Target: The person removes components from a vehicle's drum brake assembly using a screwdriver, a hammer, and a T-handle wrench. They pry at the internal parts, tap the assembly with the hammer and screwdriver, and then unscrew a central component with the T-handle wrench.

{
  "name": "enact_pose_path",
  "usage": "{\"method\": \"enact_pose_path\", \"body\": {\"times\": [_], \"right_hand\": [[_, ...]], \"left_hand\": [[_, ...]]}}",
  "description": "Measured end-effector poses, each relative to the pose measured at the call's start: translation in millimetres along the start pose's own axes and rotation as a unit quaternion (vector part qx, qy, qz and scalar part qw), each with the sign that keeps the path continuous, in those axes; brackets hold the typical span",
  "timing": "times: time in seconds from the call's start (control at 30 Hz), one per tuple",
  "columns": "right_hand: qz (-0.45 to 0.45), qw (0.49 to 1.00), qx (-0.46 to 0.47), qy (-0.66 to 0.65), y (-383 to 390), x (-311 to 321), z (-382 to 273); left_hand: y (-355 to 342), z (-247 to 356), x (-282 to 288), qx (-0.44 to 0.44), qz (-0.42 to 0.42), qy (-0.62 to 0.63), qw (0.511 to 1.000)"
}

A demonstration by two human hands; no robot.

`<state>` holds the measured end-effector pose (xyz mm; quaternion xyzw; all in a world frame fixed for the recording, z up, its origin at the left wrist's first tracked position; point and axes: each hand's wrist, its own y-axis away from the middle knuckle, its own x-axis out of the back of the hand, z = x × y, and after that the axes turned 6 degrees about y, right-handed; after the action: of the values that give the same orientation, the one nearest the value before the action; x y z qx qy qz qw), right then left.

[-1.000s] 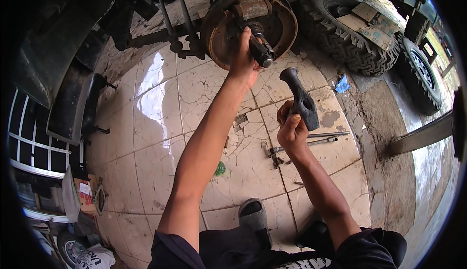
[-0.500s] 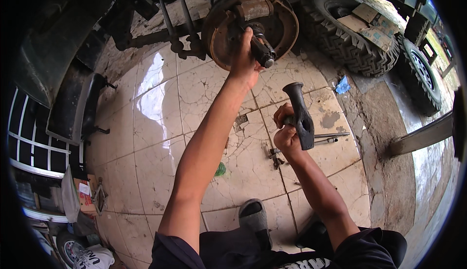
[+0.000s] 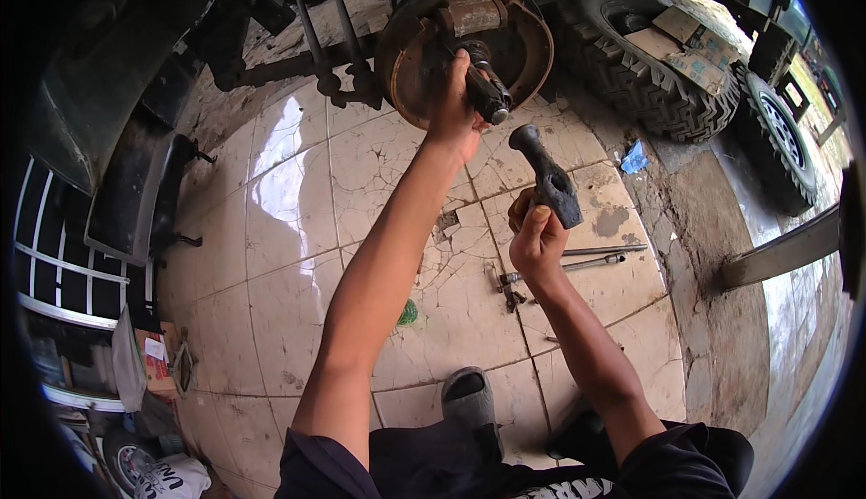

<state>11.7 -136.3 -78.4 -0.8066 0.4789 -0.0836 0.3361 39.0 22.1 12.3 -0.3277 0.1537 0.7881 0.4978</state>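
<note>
Tile floor (image 3: 460,337) beneath hammer (image 3: 545,167), tyres (image 3: 663,106) alongside

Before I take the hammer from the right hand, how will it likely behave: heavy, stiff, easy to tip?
The hammer is probably heavy for its size: its dark head looks like thick metal. That solid-looking head should also feel stiff. With this bulk standing beyond the right hand, it may tip head-first if the grip loosens.

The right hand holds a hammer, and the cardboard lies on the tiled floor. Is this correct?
Not quite: the cardboard lies on the large tyre, not the tiled floor, as the head view shows. The right hand does hold a hammer.
</note>
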Motion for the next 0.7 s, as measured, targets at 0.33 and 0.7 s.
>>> {"method": "enact_pose_path", "body": {"times": [0.33,0.7], "right_hand": [[-0.023,0.997,-0.07,-0.029,2.1,2.8,-4.6],[0.011,0.996,-0.053,-0.071,14.8,-12.9,-4.5]], "left_hand": [[4.3,0.8,1.2,-0.003,0.035,-0.033,0.999],[7.7,1.5,-3.8,-0.023,0.042,-0.063,0.997]]}}
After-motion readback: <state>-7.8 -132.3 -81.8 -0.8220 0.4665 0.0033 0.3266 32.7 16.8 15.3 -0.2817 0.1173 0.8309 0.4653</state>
